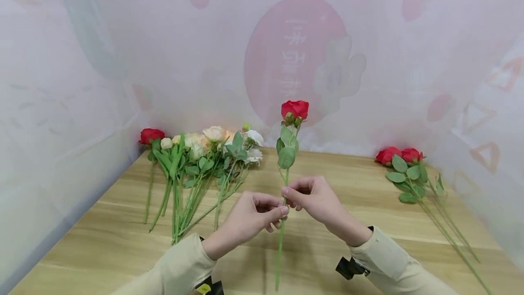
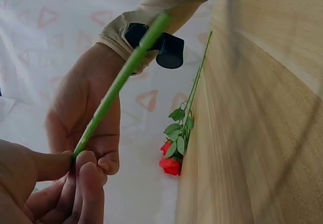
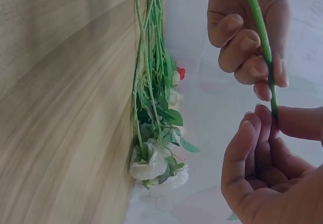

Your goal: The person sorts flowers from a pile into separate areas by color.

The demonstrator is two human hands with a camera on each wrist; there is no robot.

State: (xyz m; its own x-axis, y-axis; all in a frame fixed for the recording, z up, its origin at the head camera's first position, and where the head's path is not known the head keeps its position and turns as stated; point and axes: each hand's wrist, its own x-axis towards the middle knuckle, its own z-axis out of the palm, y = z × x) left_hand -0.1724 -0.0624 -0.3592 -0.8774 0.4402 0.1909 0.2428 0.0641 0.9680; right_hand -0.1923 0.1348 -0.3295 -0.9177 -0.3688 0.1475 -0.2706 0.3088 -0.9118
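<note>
A red rose (image 1: 294, 111) with green leaves stands upright above the middle of the wooden table, held by its stem (image 3: 262, 32). My left hand (image 1: 255, 215) pinches the stem between thumb and fingers. Just above it, my right hand (image 1: 315, 197) also pinches the stem, thumb against fingertips. In the left wrist view, the lower stem (image 2: 118, 82) sticks out past the left thumb, with the right hand (image 2: 88, 98) behind it. The right wrist view shows both hands close together along the stem.
On the table's left lie several flowers: a red rose (image 1: 152, 136), cream roses (image 1: 214, 133) and white ones (image 1: 254, 156), stems toward me. Two red roses (image 1: 388, 155) lie at the right. Pale printed sheets (image 1: 196, 67) enclose the table (image 1: 123, 240) at back and sides.
</note>
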